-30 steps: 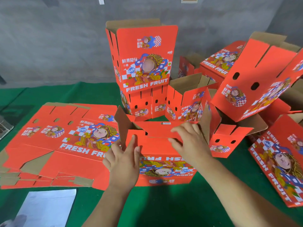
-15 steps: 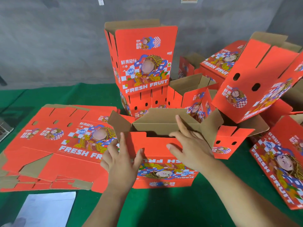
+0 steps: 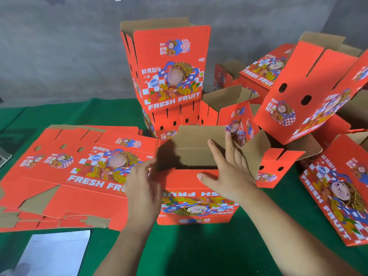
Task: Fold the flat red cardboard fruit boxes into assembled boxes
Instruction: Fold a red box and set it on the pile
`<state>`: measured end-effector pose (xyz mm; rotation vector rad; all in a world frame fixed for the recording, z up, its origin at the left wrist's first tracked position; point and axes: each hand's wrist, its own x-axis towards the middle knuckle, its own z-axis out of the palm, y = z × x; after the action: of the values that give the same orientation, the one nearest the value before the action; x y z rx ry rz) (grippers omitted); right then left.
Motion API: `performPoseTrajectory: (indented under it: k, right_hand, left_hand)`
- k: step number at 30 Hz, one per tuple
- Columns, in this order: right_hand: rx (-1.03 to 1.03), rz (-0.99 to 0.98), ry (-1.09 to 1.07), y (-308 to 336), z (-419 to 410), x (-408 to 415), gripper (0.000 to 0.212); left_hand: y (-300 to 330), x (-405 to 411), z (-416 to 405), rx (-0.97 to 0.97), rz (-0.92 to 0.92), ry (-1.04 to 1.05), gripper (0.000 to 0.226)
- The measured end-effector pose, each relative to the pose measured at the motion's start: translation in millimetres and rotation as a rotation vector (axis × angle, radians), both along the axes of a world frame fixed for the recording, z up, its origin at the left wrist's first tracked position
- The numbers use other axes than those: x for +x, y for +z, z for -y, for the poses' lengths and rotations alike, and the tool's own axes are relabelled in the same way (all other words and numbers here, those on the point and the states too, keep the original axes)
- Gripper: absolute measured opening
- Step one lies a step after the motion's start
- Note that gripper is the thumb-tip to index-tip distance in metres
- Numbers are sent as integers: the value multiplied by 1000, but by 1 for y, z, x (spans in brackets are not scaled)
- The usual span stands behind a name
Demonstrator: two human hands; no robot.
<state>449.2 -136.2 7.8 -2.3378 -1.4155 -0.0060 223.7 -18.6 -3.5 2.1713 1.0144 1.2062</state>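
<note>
A red "FRESH FRUIT" cardboard box [image 3: 197, 204] stands in front of me on the green table, its print upside down and its brown flaps up. My right hand [image 3: 229, 172] lies with straight fingers over the near top edge, fingers reaching into the open top. My left hand [image 3: 142, 186] presses flat against the box's left corner, next to the raised left flap [image 3: 165, 156]. A stack of flat red boxes [image 3: 65, 172] lies to the left.
Several assembled red boxes are piled behind and to the right, the tallest [image 3: 169, 70] upright at the back, one tilted [image 3: 306, 90] at right. Another lies at the far right [image 3: 338, 190]. A pale sheet [image 3: 53, 253] lies at bottom left.
The box's top has opened wider, with the far and side flaps now raised. My right hand has slid further over the near edge; my left hand has shifted onto the left corner.
</note>
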Motion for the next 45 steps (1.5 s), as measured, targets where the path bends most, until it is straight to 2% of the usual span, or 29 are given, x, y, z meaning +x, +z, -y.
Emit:
performPoseTrajectory:
  k: [2, 3, 6, 8, 12, 14, 16, 18, 20, 22, 24, 26, 28, 30, 32, 33, 35, 36, 37, 39, 40, 42, 43, 45]
  right_hand:
    - [123, 90, -29, -2, 3, -2, 100]
    - [150, 112, -43, -2, 4, -2, 98]
    - [164, 150, -40, -4, 4, -4, 92]
    - [146, 163, -31, -3, 4, -7, 89]
    - [216, 157, -12, 6, 6, -9, 72]
    - [407, 169, -25, 7, 12, -10, 57]
    - [601, 66, -159, 6, 20, -9, 54]
    - [677, -79, -352, 3, 27, -12, 68]
    - [680, -117, -396, -7, 32, -16, 84]
    - [647, -258, -279, -19, 34, -20, 85]
    - [594, -317, -223, -25, 36, -21, 79]
    - [529, -194, -202, -26, 38, -16, 62]
    - [460, -6, -150, -27, 42, -8, 41]
    - [404, -2, -131, -17, 45, 0, 49]
    - [410, -146, -161, 2, 41, 10, 73]
    - [432, -227, -186, 10, 36, 14, 79]
    - [430, -409, -233, 19, 23, 20, 75]
    - [346, -473, -249, 19, 17, 21, 72]
    - [192, -490, -245, 18, 12, 20, 74]
    - [-95, -438, -181, 11, 6, 17, 100]
    - [-168, -391, -169, 8, 4, 14, 107]
    - [-227, -299, -220, 4, -1, 7, 107]
    - [-235, -247, -245, 2, -3, 4, 104]
    - [-228, -187, -249, 0, -1, -1, 99]
  left_hand:
    - [8, -1, -5, -9, 24, -138, 43]
    - [12, -2, -8, -5, -31, -175, 46]
    - [23, -1, -19, 111, -429, -191, 56]
    - [27, 7, -19, 109, -632, -216, 62]
    - [31, 29, -18, 107, -697, -154, 52]
    - [34, 35, -23, 27, -686, -108, 41]
    - [35, 41, -30, -45, -648, -99, 32]
    - [36, 45, -40, -66, -700, -117, 50]
    - [38, 49, -49, -70, -750, -143, 73]
    - [38, 56, -54, -91, -766, -141, 78]
    - [35, 61, -55, -83, -791, -104, 77]
    - [31, 61, -53, -65, -726, -58, 73]
    - [27, 57, -50, -18, -550, 4, 62]
    - [23, 56, -53, -82, -304, 67, 54]
    - [23, 54, -59, -307, -128, 0, 57]
    - [21, 51, -60, -372, -141, -74, 59]
    - [17, 46, -59, -387, -239, -213, 45]
    - [17, 44, -57, -395, -279, -248, 39]
    - [18, 43, -56, -407, -309, -255, 53]
    - [16, 43, -51, -433, -371, -212, 91]
    - [15, 43, -46, -405, -451, -152, 94]
    - [11, 43, -36, -327, -619, -42, 84]
    - [10, 41, -33, -312, -624, -25, 78]
    - [10, 34, -32, -346, -429, -51, 70]
